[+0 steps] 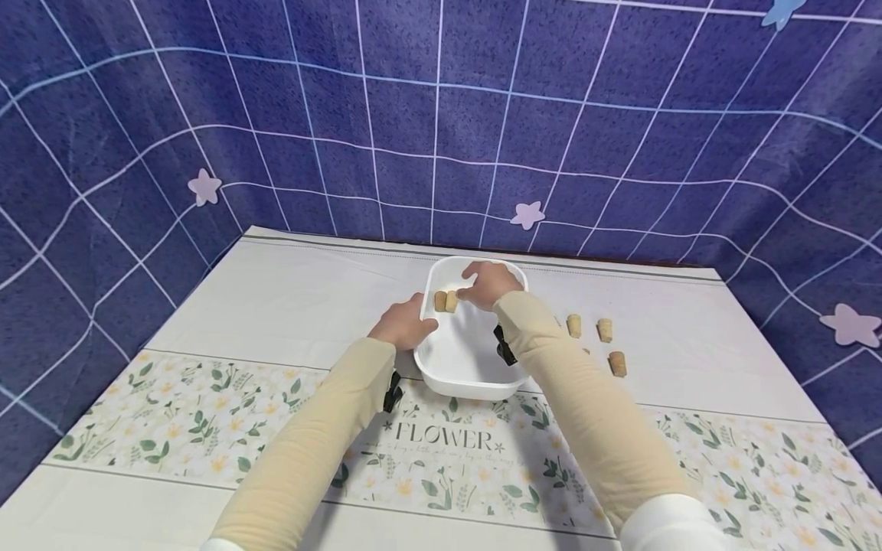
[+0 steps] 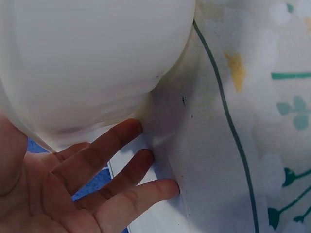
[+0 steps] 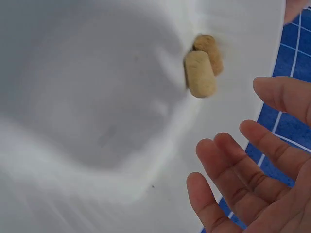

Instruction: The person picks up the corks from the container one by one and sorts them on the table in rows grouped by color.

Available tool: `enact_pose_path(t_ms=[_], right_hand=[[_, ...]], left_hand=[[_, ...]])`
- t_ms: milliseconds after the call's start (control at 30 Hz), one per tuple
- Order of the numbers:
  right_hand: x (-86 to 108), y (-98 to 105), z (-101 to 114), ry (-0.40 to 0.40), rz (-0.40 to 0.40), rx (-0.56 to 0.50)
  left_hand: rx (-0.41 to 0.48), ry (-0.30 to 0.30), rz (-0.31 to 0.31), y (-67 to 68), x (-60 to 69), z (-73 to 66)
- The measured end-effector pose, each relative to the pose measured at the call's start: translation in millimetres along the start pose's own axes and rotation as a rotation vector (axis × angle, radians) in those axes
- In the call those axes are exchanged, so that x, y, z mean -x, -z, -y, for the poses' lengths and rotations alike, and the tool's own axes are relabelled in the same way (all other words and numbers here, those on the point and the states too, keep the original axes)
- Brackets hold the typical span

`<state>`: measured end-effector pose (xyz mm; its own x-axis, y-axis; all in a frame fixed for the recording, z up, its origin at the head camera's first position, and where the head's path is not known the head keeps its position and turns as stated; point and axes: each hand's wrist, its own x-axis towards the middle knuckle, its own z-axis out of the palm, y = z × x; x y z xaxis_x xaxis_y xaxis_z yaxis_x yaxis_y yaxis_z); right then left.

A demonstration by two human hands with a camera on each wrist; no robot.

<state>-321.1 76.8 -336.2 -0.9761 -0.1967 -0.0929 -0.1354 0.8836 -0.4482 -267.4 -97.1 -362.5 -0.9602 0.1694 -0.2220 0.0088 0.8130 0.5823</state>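
A white plastic basin [image 1: 468, 344] stands on the table. My left hand [image 1: 403, 325] grips its left rim, thumb over the edge; the left wrist view shows the other fingers [image 2: 131, 191] spread along the outside. Two corks, a darker one [image 1: 440, 301] and a paler one [image 1: 451, 301], lie side by side inside the basin by its left wall. Over the far part of the basin is my right hand [image 1: 491, 285], fingers loosely bent and holding nothing. In the right wrist view its fingertips are apart from the pale cork [image 3: 200, 75].
Right of the basin, several loose corks lie on the table, among them two pale ones [image 1: 574, 325] [image 1: 605, 330] and a browner one [image 1: 617, 363]; my right forearm partly hides others. A flower-printed cloth [image 1: 441, 459] covers the table. Behind hangs a blue gridded curtain [image 1: 400, 115].
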Motion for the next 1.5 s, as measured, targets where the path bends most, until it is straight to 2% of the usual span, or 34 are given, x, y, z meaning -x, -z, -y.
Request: enact_pose_path(t_ms=[600, 833, 933, 1200, 1500], right_hand=[[-9.7, -37, -5, -0.033, 0.0, -0.056], [-12.5, -48, -5, -0.008, -0.032, 0.04], [-12.3, -50, -4, -0.018, -0.042, 0.08], [-9.3, -50, -2, -0.025, -0.053, 0.105], [-9.9, -45, -3, -0.026, -0.042, 0.068]], left_hand=[[-0.043, -0.023, -0.009, -1.8, -3.2, 1.7], [-0.037, -0.008, -0.017, -2.6, -4.4, 2.3], [-0.034, -0.006, -0.016, -2.8, -4.6, 1.3], [-0.037, 0.004, -0.012, -2.8, -2.7, 0.3], [-0.046, 0.007, -0.017, -1.6, -1.5, -0.3]])
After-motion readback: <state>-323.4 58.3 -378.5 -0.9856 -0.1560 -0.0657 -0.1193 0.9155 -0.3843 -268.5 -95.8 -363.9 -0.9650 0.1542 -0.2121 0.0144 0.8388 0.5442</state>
